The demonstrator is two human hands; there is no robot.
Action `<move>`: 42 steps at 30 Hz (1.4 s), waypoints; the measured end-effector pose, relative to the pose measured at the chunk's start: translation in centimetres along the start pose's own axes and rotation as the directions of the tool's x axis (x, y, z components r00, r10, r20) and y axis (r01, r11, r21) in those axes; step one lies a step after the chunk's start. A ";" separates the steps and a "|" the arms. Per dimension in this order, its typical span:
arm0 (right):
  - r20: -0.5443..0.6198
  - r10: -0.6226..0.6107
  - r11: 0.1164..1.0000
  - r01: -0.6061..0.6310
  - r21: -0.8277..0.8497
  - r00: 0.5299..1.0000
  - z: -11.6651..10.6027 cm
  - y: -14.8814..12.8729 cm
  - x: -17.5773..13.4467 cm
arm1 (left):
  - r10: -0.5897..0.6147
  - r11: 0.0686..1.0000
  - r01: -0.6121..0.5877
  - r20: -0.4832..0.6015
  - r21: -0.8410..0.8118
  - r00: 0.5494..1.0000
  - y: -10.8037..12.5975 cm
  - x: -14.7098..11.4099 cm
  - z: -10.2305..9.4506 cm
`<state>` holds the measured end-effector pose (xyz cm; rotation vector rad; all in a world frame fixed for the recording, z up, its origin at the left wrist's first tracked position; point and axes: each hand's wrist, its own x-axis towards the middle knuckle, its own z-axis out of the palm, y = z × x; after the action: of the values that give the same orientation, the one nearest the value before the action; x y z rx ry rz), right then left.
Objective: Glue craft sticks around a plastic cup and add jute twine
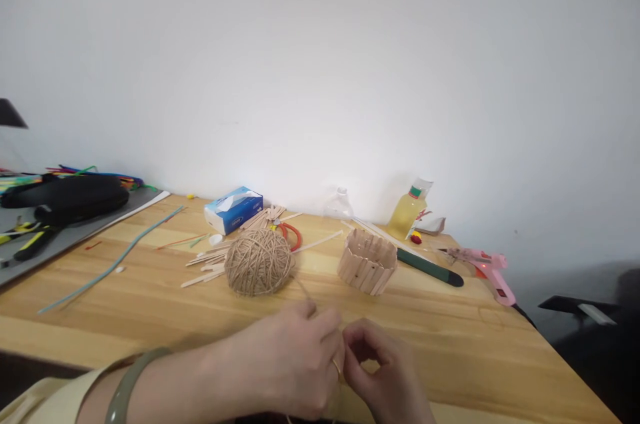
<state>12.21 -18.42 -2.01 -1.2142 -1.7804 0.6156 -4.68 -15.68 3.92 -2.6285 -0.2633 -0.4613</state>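
A ball of jute twine (259,263) rests on the table, and a loose strand runs from it down to my left hand (295,361). My left hand is closed around that strand, with a ring and a wrist bangle showing. Close beside it, my right hand (383,371) is pinched, its fingertips meeting the left hand's fingers; whatever they grip is hidden. A bit of twine shows below the hands at the bottom edge. Beyond the hands stands a small container made of wooden craft sticks (367,263), upright.
Loose craft sticks (213,261), orange-handled scissors (291,236) and a tissue pack (234,209) lie behind the ball. A green-handled tool (430,267), a pink glue gun (487,267) and a bottle of yellow liquid (407,211) are right. A blue pipe cleaner (117,261) lies left.
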 end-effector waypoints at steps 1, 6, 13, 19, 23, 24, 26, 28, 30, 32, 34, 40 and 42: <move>0.005 0.010 1.000 -0.010 0.012 1.000 0.0 0.0 -0.1 | 0.009 1.000 -0.009 -0.016 0.011 1.000 0.1 0.0 0.1; 0.001 0.056 0.994 -0.056 0.099 0.998 0.1 -0.1 -0.5 | -0.004 1.000 0.008 -0.151 0.024 0.988 0.4 -0.5 1.0; -0.055 0.290 0.874 -0.240 0.423 0.956 1.7 0.5 -1.0 | -0.248 0.957 0.168 -0.367 -0.238 0.896 1.3 -0.9 2.7; -0.077 0.282 0.917 -0.245 0.316 0.956 2.1 1.1 -1.3 | -0.345 0.920 0.280 -0.227 -0.272 0.911 2.1 -1.6 3.7; -0.100 0.070 0.997 -0.066 0.037 0.993 2.0 0.9 -1.6 | -0.259 0.964 0.242 -0.194 -0.109 0.946 2.7 -2.2 3.9; -0.113 0.023 0.999 -0.026 -0.023 0.993 2.1 0.9 -1.7 | -0.246 0.969 0.234 -0.211 -0.083 0.946 2.9 -2.3 3.9; -0.141 -0.048 0.994 0.033 -0.107 0.989 2.4 0.9 -1.8 | -0.231 0.973 0.227 -0.247 -0.045 0.941 3.0 -2.3 3.9; -0.141 -0.087 0.987 0.066 -0.146 0.986 2.6 0.9 -1.8 | -0.219 0.975 0.221 -0.245 -0.020 0.945 3.0 -2.2 3.8; -0.146 -0.098 0.986 0.077 -0.145 0.984 2.8 0.7 -1.8 | -0.205 0.978 0.209 -0.238 -0.007 0.949 3.0 -2.1 3.6; -0.164 -0.090 0.992 0.073 -0.107 0.982 2.7 0.4 -1.6 | -0.201 0.979 0.206 -0.281 -0.011 0.939 2.8 -1.9 3.3; -0.184 -0.054 0.998 0.049 -0.032 0.981 2.4 0.2 -1.3 | -0.199 0.979 0.202 -0.356 -0.030 0.913 2.7 -1.9 3.0; -0.091 0.246 0.940 -0.214 0.267 0.965 1.4 1.2 -0.6 | -0.557 0.828 0.394 -0.497 -0.400 0.665 2.1 -1.7 2.9; -0.104 0.247 0.933 -0.207 0.293 0.964 1.5 1.3 -0.6 | -0.620 0.774 0.412 -0.439 -0.481 0.651 1.9 -1.5 3.1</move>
<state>11.56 -18.31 -3.98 -1.2412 -1.3921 0.8644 -4.73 -16.08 0.02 -2.5209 -0.8181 -1.6128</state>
